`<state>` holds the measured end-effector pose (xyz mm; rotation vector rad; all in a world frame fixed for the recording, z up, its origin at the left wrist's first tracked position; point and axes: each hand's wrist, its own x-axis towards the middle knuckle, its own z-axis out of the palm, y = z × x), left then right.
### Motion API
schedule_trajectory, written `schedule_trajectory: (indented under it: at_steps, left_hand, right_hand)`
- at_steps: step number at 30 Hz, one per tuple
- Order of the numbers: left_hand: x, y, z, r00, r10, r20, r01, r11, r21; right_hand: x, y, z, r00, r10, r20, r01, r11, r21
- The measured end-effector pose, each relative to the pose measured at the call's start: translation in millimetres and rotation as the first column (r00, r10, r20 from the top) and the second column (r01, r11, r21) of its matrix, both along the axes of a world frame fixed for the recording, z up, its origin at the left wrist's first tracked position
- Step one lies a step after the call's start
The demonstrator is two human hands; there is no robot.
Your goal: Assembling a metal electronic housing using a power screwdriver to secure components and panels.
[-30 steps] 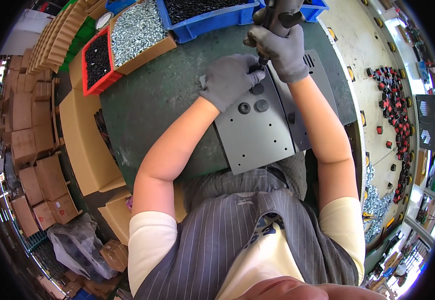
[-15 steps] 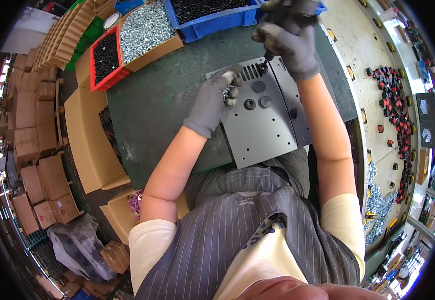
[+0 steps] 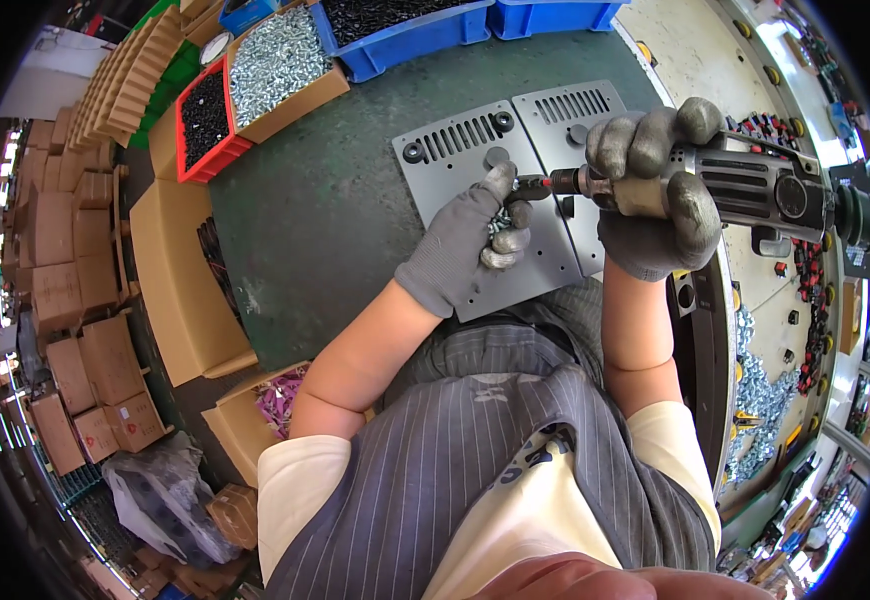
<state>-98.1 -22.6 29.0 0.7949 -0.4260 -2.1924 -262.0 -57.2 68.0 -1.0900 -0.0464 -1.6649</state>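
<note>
My right hand (image 3: pixel 655 195), in a grey glove, grips a power screwdriver (image 3: pixel 755 190) lying nearly level, its tip pointing left. My gloved left hand (image 3: pixel 465 235) is closed around several small silver screws (image 3: pixel 498 222). Its thumb and forefinger are at the driver's tip, by a small dark part (image 3: pixel 531 187). Beneath both hands are a grey metal plate (image 3: pixel 515 285) with slots and small holes, and a second slotted plate (image 3: pixel 587 240) to its right. Black round feet (image 3: pixel 413 153) sit at the left plate's two far corners; dark discs (image 3: pixel 497 157) also lie on the plates.
Along the green table's (image 3: pixel 305 240) far edge stand a red bin (image 3: pixel 217 160) of black parts, a carton (image 3: pixel 305 100) of silver screws and blue bins (image 3: pixel 405 45). An open cardboard box (image 3: pixel 190 290) is at left. At right, loose red-and-black parts (image 3: pixel 805 300) lie on a pale surface.
The driver has come off the left plate's far right corner, swung from upright to level and moved nearer me. My left hand has moved right to its tip. A foot shows at that corner.
</note>
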Motion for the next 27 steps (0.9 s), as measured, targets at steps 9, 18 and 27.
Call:
schedule_trajectory:
  at_steps: [9,18,27]
  left_hand:
    - [-14.2,6.1,7.1,0.871,-0.021,0.491,0.135,0.971,-0.197]
    - [30.2,-69.8,-4.6,0.160,0.557,0.815,0.846,0.348,-0.405]
    - [22.3,-75.6,15.0,-0.078,0.280,0.957,0.687,0.711,-0.152]
  right_hand:
    - [-23.3,13.6,-2.5,0.997,-0.046,0.061,0.045,0.999,0.013]
    - [-52.1,4.0,-27.8,0.972,-0.213,0.103,0.192,0.964,0.185]
    - [-47.8,-11.6,-26.4,0.971,-0.237,0.034,0.218,0.933,0.285]
